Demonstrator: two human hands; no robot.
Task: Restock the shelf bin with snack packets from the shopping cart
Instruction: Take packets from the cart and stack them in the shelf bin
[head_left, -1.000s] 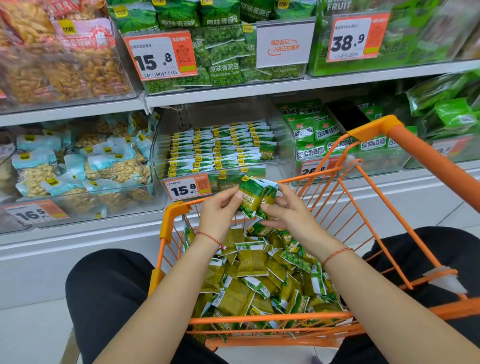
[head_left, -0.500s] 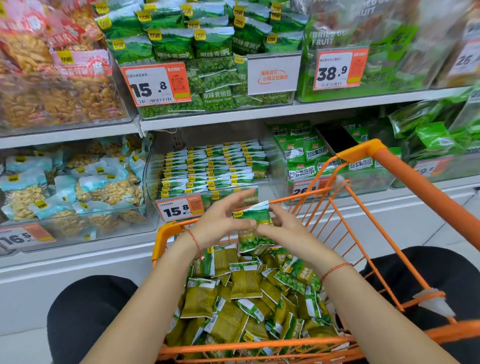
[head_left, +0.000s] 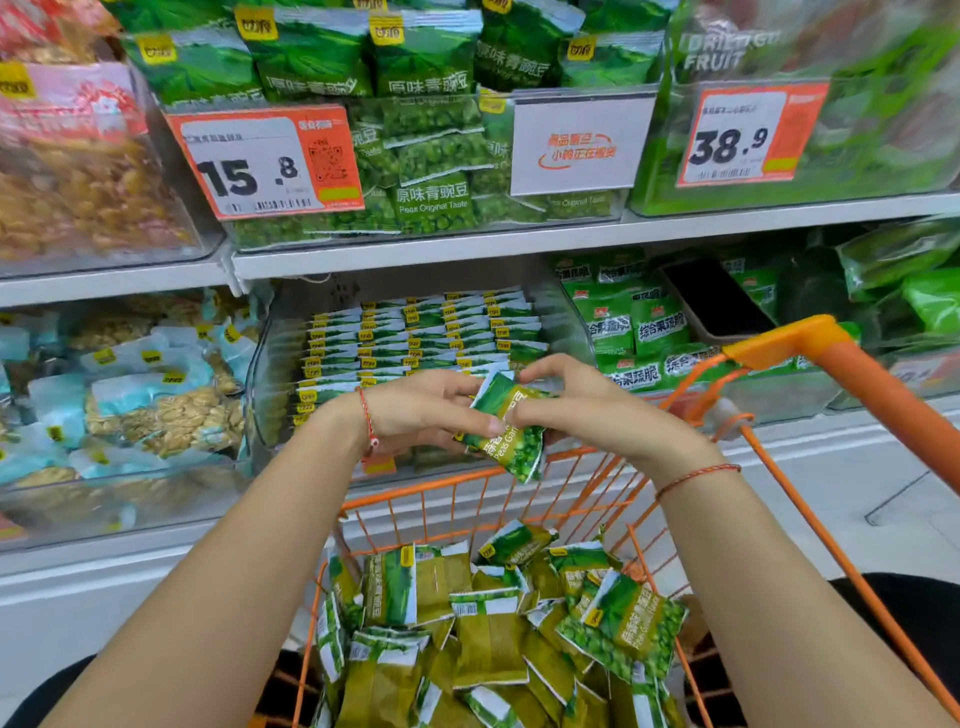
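Note:
Both hands hold a small bunch of green pea snack packets (head_left: 511, 434) above the front rim of the orange shopping cart (head_left: 852, 374). My left hand (head_left: 426, 410) grips the bunch from the left, thumb on its front. My right hand (head_left: 587, 410) pinches it from the right. Just behind the hands stands the clear shelf bin (head_left: 574, 317) on the lower shelf, filled with neat rows of the same packets (head_left: 421, 332). Many loose green packets (head_left: 493, 634) lie piled in the cart below.
A bin of pale blue nut packets (head_left: 140, 405) stands left of the target bin, green vegetable-crisp packets (head_left: 628, 322) to its right. The upper shelf (head_left: 467, 249) carries big green pea bags and price tags 15.8 and 38.9. My knees flank the cart.
Both hands have lifted the bunch of packets up and forward from over the cart's pile to the front of the shelf bin. The view has moved closer to the shelf.

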